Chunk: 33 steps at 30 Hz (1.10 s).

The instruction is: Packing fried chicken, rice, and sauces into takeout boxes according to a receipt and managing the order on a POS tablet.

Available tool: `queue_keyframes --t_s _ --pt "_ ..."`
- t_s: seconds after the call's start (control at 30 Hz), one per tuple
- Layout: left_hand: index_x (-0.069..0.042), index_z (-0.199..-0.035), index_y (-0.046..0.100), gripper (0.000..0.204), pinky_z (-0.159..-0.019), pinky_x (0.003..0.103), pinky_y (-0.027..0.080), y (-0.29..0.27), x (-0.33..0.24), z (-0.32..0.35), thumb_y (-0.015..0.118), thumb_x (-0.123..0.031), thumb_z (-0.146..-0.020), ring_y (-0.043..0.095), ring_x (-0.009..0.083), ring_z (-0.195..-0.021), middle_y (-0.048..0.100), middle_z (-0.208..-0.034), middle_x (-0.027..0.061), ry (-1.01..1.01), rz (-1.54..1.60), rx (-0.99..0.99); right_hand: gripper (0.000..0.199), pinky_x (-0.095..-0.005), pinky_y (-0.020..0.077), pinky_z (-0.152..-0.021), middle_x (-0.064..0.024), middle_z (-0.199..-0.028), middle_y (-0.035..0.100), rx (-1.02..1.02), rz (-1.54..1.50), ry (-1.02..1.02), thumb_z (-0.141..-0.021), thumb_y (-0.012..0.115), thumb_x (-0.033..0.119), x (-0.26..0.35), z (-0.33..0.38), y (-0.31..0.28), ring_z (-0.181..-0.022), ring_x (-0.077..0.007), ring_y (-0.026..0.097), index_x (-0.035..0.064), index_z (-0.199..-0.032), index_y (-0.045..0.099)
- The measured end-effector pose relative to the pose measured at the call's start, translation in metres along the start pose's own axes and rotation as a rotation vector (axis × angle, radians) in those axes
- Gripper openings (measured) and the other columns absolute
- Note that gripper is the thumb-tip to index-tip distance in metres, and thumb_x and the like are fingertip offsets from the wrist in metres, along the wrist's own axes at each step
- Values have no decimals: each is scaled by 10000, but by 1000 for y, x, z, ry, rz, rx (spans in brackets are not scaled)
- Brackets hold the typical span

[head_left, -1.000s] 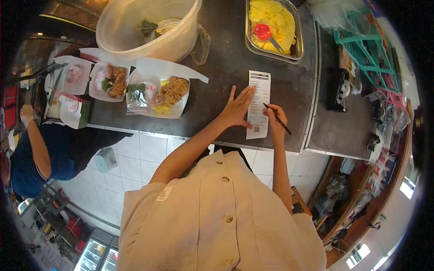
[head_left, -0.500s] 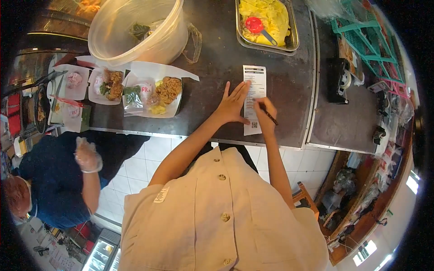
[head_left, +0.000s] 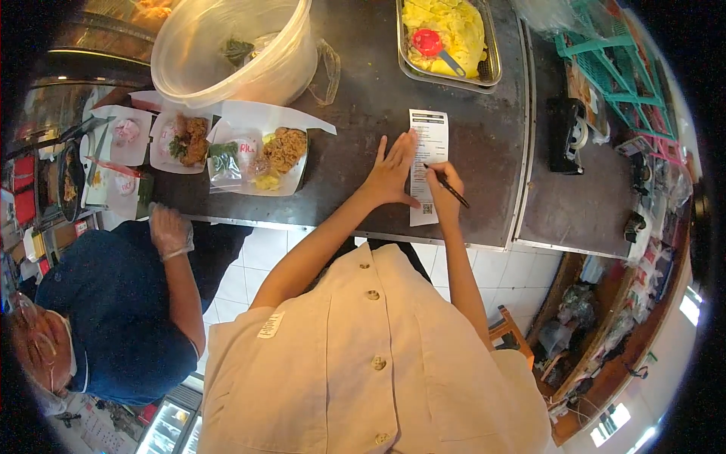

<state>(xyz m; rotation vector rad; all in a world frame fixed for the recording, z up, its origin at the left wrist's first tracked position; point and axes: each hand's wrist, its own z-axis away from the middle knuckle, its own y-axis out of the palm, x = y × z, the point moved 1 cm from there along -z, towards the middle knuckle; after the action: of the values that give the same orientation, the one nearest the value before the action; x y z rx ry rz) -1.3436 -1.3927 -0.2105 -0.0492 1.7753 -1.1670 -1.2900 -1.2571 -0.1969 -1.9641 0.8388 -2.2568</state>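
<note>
A long white printed receipt (head_left: 429,140) lies on the dark counter in front of me. My left hand (head_left: 391,172) is spread flat, its fingers and thumb along the receipt's left edge. Between the fingers of my right hand (head_left: 448,191) is a black pen (head_left: 457,195), its tip at the middle of the paper. To the left stand open white food boxes; the nearest box (head_left: 280,185) holds fried chicken (head_left: 286,150), a wrapped rice portion and a small bag of green leaves (head_left: 224,161).
A big translucent tub (head_left: 227,68) stands at the back left. A metal tray (head_left: 446,82) of yellow food with a red scoop (head_left: 428,43) is behind the receipt. A tape dispenser (head_left: 566,136) sits on the right counter. At left, a co-worker's gloved hand (head_left: 171,231) is near the counter edge.
The pen in my right hand has tilted, its tip now showing on the receipt. The co-worker has leaned closer, and their gloved hand has moved right and up towards the counter.
</note>
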Motion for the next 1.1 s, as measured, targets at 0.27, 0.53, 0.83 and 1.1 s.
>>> queue_keyframes --t_s 0.27,0.53,0.83,1.1 --pt "34 -1309 -3 1345 -1011 501 6 -4 8 8 786 -469 -342 125 306 -1274 153 -1352 203 -9 4 -10 80 -251 415 -600 -85 -691 555 107 -80 -128 -750 549 43 7 -14 28 -627 -125 514 -18 -794 522" --pt "36 -1304 72 1318 -1011 506 36 -9 1 17 782 -449 -304 146 316 -1267 158 -1356 193 -8 -31 -70 140 -213 399 -617 -34 -748 541 86 -91 -86 -818 509 113 3 -18 20 -683 -84 487 4 -898 546" --pt "8 -1317 73 1199 -1000 528 43 -15 -4 30 724 -523 -461 108 321 -1274 93 -1366 212 40 4 -30 269 -272 423 -747 -115 -990 534 -128 191 -94 -836 447 64 19 -4 -23 -861 -179 522 15 -1099 478" --pt "17 -1253 260 615 -982 412 257 -51 -21 35 560 -246 -785 295 363 -1181 254 -1275 241 29 289 -300 390 -344 420 -831 -197 -1201 396 -168 1021 -388 -755 455 -23 6 -12 -42 -1060 -292 456 7 -1144 439"
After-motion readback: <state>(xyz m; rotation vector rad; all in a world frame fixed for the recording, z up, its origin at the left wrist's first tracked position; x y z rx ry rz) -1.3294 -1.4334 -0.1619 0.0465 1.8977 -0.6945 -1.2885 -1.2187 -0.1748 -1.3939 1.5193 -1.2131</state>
